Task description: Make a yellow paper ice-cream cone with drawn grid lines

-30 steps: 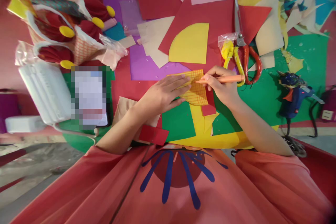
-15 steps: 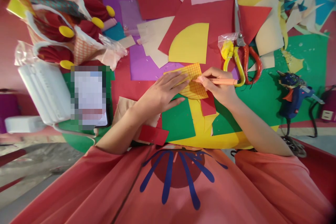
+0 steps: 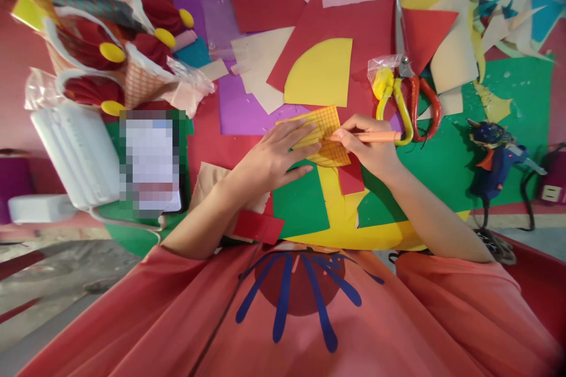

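A wide green sheet [image 3: 424, 174] is spread under part of the work, its surface overlapped by loose scraps. Scissors [image 3: 402, 50] are laid beyond the right hand [image 3: 374, 147], apart from the drawing. By the left hand [image 3: 276, 156], fingers spread and palm down, the gridded yellow piece [image 3: 333, 152] is pinned in front of the torso; firm, even pressure seems best, with the fingertips placed clear of the line being drawn. Because a small red scrap [image 3: 352, 182] is partly covered by its lower edge, a ridge may be felt through it, so a flatter backing would probably help. The orange marker [image 3: 380, 136] is pinched between the thumb and fingers of the right hand, near its tip [image 3: 326, 138]. Light, steady strokes are called for, so that even spacing is preserved and smudging avoided.
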Demonstrator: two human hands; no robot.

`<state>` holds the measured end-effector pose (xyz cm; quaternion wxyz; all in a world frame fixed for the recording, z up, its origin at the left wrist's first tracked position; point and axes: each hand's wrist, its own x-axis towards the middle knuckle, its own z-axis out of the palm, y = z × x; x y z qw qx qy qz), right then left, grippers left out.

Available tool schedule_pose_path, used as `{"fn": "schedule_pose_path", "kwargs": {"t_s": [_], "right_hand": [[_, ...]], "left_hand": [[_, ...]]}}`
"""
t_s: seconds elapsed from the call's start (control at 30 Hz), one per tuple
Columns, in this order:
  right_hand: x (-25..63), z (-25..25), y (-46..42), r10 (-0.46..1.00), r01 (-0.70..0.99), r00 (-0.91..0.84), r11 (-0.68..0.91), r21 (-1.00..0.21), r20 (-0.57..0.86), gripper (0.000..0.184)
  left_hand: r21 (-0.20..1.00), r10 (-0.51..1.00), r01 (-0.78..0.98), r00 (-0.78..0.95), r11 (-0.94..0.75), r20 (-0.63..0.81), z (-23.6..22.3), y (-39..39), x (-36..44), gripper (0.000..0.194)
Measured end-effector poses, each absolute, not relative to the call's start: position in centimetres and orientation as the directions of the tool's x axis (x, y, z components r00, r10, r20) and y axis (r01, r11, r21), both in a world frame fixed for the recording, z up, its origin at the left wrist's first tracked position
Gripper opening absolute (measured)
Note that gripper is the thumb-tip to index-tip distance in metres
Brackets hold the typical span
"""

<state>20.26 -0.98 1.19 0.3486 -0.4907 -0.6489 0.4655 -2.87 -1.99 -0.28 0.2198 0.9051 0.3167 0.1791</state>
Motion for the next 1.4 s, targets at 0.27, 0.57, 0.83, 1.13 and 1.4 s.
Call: {"fn": "schedule_pose_path", "kwargs": {"t_s": [0.27, 0.57, 0.83, 1.13, 1.4], "right_hand": [[20.31, 1.2, -1.03, 0.959, 0.338, -0.285, 0.106, -0.935, 0.006, 0.023], [20.3, 1.22, -0.84, 0.948, 0.34, -0.317, 0.09, -0.936, -0.024, 0.023], [20.4, 1.23, -0.94, 0.969, 0.296, -0.244, 0.04, -0.954, -0.035, 0.026], [20.35, 1.19, -0.99, 0.965, 0.328, -0.26, 0.098, -0.94, 0.01, 0.028], [20.2, 1.31, -0.89, 0.959, 0.332, -0.283, 0.092, -0.939, -0.006, 0.027]], "left_hand": [[0.512, 0.648, 0.494, 0.741, -0.703, 0.175, -0.06, -2.0, -2.85, 0.036], [0.518, 0.66, 0.502, 0.731, -0.692, 0.174, -0.32, -2.09, -2.83, 0.032], [0.532, 0.687, 0.532, 0.713, -0.659, 0.14, -0.27, -2.05, -2.86, 0.034], [0.518, 0.676, 0.528, 0.724, -0.673, 0.14, -0.1, -2.07, -2.8, 0.033], [0.522, 0.675, 0.526, 0.724, -0.672, 0.14, -0.22, -2.06, -2.83, 0.032]]}}
